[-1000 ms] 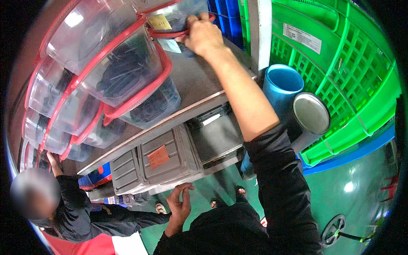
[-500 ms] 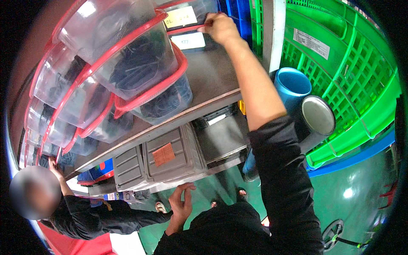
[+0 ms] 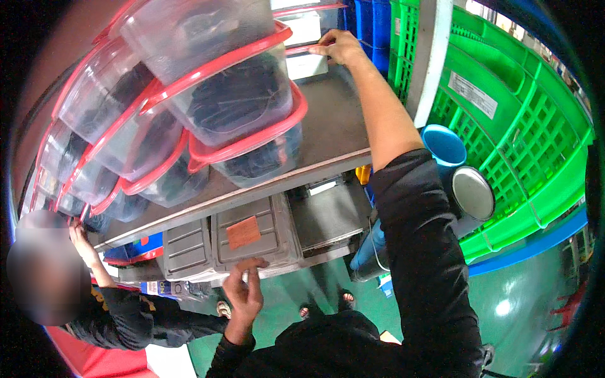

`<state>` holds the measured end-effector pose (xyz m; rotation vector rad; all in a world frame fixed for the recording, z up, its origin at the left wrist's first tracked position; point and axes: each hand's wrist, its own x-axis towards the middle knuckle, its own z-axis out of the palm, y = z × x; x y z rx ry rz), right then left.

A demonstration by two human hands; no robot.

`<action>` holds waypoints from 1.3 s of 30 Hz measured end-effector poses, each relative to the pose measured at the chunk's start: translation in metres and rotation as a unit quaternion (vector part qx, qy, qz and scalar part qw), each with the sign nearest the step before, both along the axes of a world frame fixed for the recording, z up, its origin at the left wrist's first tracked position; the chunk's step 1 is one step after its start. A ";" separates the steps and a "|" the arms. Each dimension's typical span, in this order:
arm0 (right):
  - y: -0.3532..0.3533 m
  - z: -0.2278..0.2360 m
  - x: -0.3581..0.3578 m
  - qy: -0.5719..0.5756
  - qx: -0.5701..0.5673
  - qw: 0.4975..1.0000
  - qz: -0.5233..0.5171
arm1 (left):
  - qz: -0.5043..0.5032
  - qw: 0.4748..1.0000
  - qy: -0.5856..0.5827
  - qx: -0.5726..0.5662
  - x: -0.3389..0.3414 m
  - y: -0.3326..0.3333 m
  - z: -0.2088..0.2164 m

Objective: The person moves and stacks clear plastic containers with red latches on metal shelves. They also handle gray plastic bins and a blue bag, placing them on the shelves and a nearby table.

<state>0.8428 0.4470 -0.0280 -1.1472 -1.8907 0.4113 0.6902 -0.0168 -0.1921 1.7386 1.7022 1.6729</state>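
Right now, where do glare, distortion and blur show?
Head view: glare spots the green floor and white labels by the right hand look washed out; head view: the green basket bows near the picture's edge; head view: blur covers another person's head.

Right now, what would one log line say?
right hand: touching red lid; left hand: empty, half-curled; shelf: stacked clear tubs

On the shelf (image 3: 337, 113), the right hand (image 3: 343, 48) touches a red-rimmed container (image 3: 299, 50); before the shelf, the left hand (image 3: 243, 295) hangs half curled. Grey lidded boxes (image 3: 268, 236) sit beneath it, green baskets (image 3: 485, 69) right of it.
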 end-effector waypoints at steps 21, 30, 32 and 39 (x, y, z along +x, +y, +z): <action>-0.295 -0.039 -0.033 0.142 0.401 0.905 0.010 | -0.210 0.899 -0.385 -0.013 -0.038 0.121 0.141; -0.287 -0.033 0.005 0.147 0.390 0.909 0.004 | -0.162 0.926 -0.333 -0.076 0.000 0.134 0.142; -0.288 -0.030 0.026 0.109 0.402 0.908 -0.042 | -0.223 0.920 -0.309 -0.091 0.019 0.145 0.144; -0.294 -0.038 0.061 0.060 0.357 0.913 -0.190 | -0.292 0.913 -0.284 -0.035 0.083 0.188 0.139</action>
